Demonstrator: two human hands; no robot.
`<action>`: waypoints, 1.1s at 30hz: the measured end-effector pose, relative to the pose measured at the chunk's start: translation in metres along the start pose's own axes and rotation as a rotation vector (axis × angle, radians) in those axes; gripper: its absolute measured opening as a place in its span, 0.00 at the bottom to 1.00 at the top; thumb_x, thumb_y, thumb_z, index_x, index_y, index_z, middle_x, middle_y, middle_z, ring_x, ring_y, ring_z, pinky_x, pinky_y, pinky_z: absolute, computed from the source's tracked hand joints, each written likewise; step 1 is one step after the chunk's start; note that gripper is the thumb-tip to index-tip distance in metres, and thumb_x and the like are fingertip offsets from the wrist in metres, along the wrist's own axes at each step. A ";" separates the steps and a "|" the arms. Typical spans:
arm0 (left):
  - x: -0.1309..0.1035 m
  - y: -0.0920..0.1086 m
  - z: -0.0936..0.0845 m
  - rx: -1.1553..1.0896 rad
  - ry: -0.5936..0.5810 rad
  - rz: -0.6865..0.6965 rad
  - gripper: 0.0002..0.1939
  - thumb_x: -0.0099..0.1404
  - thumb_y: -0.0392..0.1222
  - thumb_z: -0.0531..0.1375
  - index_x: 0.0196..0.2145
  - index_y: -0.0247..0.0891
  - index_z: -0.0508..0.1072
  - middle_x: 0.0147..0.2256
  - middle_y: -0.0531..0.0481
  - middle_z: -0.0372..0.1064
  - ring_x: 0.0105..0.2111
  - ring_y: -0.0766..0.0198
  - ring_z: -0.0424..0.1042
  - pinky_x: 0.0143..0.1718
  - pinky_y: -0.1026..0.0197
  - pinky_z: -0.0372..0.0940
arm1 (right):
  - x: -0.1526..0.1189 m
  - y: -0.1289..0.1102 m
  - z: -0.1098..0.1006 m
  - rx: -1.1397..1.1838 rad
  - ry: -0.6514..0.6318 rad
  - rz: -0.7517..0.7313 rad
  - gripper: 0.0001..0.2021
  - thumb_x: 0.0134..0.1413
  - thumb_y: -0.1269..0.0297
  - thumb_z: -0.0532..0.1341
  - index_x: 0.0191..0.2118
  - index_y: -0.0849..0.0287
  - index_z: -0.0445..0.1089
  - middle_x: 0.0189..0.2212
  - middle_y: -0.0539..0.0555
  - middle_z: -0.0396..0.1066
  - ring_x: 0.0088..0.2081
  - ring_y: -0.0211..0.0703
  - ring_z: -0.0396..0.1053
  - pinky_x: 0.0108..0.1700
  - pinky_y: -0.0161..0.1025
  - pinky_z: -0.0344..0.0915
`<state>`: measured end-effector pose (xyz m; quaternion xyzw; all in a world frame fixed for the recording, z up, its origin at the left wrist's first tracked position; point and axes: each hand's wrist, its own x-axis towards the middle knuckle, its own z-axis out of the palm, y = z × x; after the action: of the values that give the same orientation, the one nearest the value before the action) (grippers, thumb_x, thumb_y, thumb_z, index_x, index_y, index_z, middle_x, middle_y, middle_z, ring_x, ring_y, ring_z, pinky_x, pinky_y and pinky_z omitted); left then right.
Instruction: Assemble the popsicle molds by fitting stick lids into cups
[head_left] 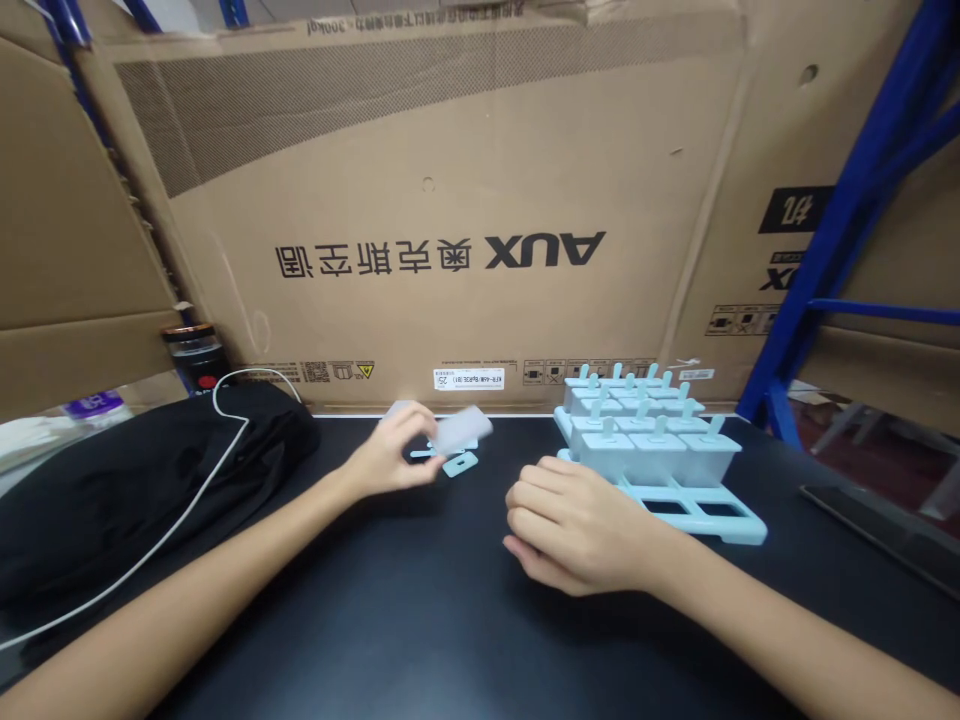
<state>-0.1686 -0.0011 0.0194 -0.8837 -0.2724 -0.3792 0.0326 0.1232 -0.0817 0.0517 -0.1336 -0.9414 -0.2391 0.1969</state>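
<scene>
Your right hand point(574, 525) is loosely fisted, any contents hidden; at its ten o'clock, your nearer left hand point(397, 450) pinches the translucent mold point(463, 430), with the blue rack point(705, 524) at two o'clock.

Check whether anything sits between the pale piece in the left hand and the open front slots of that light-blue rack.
Yes: the right hand, fingers curled, is between the pale piece in the left hand and the rack's open slots. Nothing else visible is in between.
</scene>
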 end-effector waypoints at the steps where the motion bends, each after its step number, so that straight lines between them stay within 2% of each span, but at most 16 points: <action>1: -0.002 -0.011 -0.006 0.082 0.079 -0.071 0.09 0.64 0.44 0.61 0.38 0.39 0.67 0.40 0.47 0.66 0.42 0.59 0.69 0.46 0.55 0.68 | 0.001 -0.003 -0.001 0.010 0.014 -0.021 0.13 0.64 0.66 0.52 0.29 0.59 0.67 0.27 0.51 0.66 0.30 0.40 0.56 0.34 0.42 0.50; 4: -0.012 -0.043 -0.020 0.262 0.208 -0.291 0.10 0.66 0.48 0.59 0.37 0.39 0.65 0.38 0.49 0.63 0.38 0.61 0.69 0.43 0.57 0.68 | 0.003 -0.012 0.000 0.043 0.028 -0.067 0.12 0.63 0.67 0.53 0.27 0.58 0.65 0.25 0.50 0.63 0.29 0.39 0.54 0.32 0.41 0.47; 6: -0.019 -0.058 -0.022 0.326 0.209 -0.378 0.12 0.67 0.50 0.58 0.37 0.39 0.65 0.39 0.49 0.62 0.38 0.61 0.69 0.43 0.57 0.68 | 0.005 -0.018 0.002 0.067 0.028 -0.087 0.11 0.62 0.67 0.54 0.27 0.57 0.64 0.25 0.49 0.62 0.28 0.39 0.53 0.32 0.41 0.46; 9: -0.024 -0.069 -0.018 0.384 0.187 -0.440 0.13 0.67 0.52 0.58 0.39 0.40 0.65 0.40 0.49 0.62 0.38 0.60 0.69 0.44 0.56 0.68 | 0.006 -0.023 0.007 0.097 0.027 -0.110 0.11 0.60 0.66 0.55 0.26 0.57 0.63 0.25 0.49 0.61 0.28 0.38 0.53 0.32 0.41 0.46; 13: -0.024 -0.070 -0.007 0.416 0.128 -0.478 0.16 0.67 0.56 0.58 0.41 0.41 0.66 0.42 0.48 0.62 0.37 0.60 0.70 0.44 0.56 0.68 | 0.006 -0.025 0.012 0.110 0.054 -0.129 0.11 0.60 0.65 0.56 0.26 0.58 0.62 0.24 0.48 0.60 0.27 0.38 0.52 0.32 0.41 0.46; 19: -0.026 -0.067 0.000 0.444 0.061 -0.561 0.19 0.69 0.60 0.55 0.45 0.42 0.68 0.43 0.48 0.61 0.32 0.63 0.69 0.38 0.56 0.69 | 0.006 -0.026 0.017 0.118 0.001 -0.129 0.10 0.59 0.65 0.57 0.26 0.58 0.61 0.24 0.47 0.60 0.27 0.37 0.52 0.32 0.41 0.46; 25: -0.031 -0.066 0.004 0.464 -0.012 -0.637 0.27 0.65 0.64 0.57 0.55 0.48 0.65 0.52 0.44 0.58 0.39 0.57 0.73 0.38 0.54 0.71 | 0.007 -0.021 0.011 0.079 -0.006 -0.129 0.11 0.60 0.65 0.56 0.26 0.57 0.60 0.25 0.48 0.59 0.27 0.38 0.50 0.33 0.40 0.46; 28: -0.032 -0.069 0.006 0.440 -0.004 -0.645 0.28 0.65 0.64 0.58 0.56 0.48 0.65 0.53 0.44 0.58 0.39 0.56 0.74 0.40 0.52 0.71 | 0.005 -0.016 0.005 0.051 -0.015 -0.133 0.11 0.61 0.66 0.55 0.26 0.57 0.60 0.24 0.48 0.59 0.27 0.38 0.49 0.33 0.40 0.45; 33: -0.033 -0.075 0.008 0.333 0.070 -0.630 0.24 0.66 0.61 0.59 0.53 0.45 0.68 0.51 0.46 0.60 0.33 0.62 0.73 0.41 0.52 0.72 | -0.008 -0.007 0.000 0.003 -0.024 -0.095 0.11 0.60 0.67 0.56 0.26 0.58 0.60 0.24 0.48 0.58 0.28 0.39 0.49 0.33 0.41 0.44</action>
<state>-0.2197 0.0496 -0.0200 -0.7254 -0.5883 -0.3509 0.0671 0.1280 -0.0889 0.0458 -0.0911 -0.9493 -0.2450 0.1744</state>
